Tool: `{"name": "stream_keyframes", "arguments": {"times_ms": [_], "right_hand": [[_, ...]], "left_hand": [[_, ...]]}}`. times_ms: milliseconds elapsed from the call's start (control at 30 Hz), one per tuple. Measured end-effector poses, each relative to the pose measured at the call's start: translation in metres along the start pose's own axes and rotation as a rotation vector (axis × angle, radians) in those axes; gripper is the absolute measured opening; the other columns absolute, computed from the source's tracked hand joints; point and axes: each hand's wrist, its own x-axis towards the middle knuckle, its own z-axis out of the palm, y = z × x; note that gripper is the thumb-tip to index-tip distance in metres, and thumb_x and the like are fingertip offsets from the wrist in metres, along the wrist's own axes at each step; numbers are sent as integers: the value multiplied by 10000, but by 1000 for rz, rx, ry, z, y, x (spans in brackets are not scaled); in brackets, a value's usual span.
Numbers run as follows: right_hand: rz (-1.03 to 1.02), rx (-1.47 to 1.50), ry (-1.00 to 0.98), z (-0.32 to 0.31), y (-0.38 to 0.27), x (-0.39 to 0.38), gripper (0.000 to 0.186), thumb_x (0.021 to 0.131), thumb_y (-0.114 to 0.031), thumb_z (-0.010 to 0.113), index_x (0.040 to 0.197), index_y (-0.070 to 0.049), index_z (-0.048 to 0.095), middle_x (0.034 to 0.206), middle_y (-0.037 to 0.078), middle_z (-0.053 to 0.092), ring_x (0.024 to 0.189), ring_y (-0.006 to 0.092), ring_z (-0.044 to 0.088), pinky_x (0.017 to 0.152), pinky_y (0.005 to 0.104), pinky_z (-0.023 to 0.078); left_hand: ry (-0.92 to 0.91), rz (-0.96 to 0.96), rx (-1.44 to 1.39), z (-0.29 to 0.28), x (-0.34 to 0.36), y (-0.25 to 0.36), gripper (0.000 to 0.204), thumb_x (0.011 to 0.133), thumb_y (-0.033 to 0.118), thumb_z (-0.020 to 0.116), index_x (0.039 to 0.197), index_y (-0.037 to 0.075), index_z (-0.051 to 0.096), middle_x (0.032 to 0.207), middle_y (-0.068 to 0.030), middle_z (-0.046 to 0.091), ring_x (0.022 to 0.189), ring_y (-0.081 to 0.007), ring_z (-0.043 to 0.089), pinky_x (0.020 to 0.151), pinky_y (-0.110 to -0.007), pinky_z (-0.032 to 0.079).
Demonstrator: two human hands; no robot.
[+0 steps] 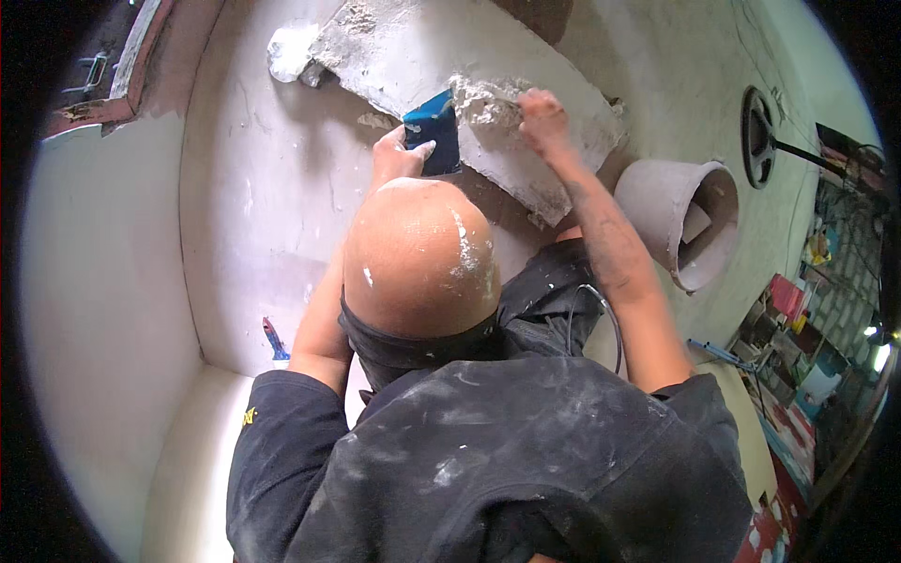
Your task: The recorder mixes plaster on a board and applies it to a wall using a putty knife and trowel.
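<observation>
One blue spreader (443, 139), left fingers (426, 149) gripping it, is overlapping the edge of one pale board (563, 66); floor (272, 188) is extending leftward; right fingers (542, 103) are curling tightly, contents indiscernible, beside one white paste heap (481, 100).

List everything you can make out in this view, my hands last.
Flat tool: 1, blue, upper centre
Paste: 1 heap, whitish, on board
Board: 1, whitish, top centre
Lump: 1, white, top left
Frame: 1, reddish, top left
Brush: 1, red-blue, left
Tub: 1, pale, right
Ring: 1, black, far right
Clutter: uncounted, mixed, right edge
Shirt: 1, black, bottom
Left hand: 1, bare, gripping flat tool
Right hand: 1, bare, closed, apparently on slim handle at paste
</observation>
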Motion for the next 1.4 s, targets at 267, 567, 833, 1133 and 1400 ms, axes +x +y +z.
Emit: {"name": "stream_keyframes", "arguments": {"times_ms": [267, 567, 833, 1133, 1400], "right_hand": [[49, 38, 40, 11, -1, -6, 150, 671, -19, 530, 802, -62, 589, 876, 110, 579, 884, 313, 573, 773, 414, 483], [132, 69, 33, -4, 43, 24, 182, 687, -32, 507, 823, -68, 623, 884, 108, 585, 911, 317, 572, 780, 425, 486], [23, 59, -46, -6, 23, 29, 133, 715, -60, 529, 803, -86, 626, 895, 87, 588, 915, 294, 583, 771, 415, 501], [-116, -19, -91, 7, 16, 28, 211, 764, -29, 486, 845, -117, 660, 923, 59, 579, 909, 282, 578, 786, 409, 503], [-193, 9, -136, -13, 33, 81, 226, 761, -61, 535, 889, -179, 679, 983, 12, 593, 982, 236, 558, 834, 396, 486]], "left_hand": [[-36, -27, -34, 1, 10, -3, 295, 752, 53, 699, 1035, -7, 640, 967, -92, 683, 838, -149, 624, 793, -287, 477], [-36, -9, -78, 0, 12, -15, 285, 731, 70, 695, 1006, 3, 662, 929, -125, 696, 844, -164, 654, 782, -292, 490], [-1, -10, 28, -7, 9, -19, 310, 726, 106, 710, 1018, 14, 658, 941, -131, 694, 850, -173, 653, 781, -304, 492], [23, 39, 53, -16, 14, -20, 338, 719, 86, 712, 1049, 38, 655, 944, -99, 693, 824, -148, 638, 769, -290, 487], [-49, -93, -91, -17, 2, -9, 322, 739, 24, 705, 1050, -1, 630, 941, -68, 675, 797, -131, 611, 752, -276, 490]]}}
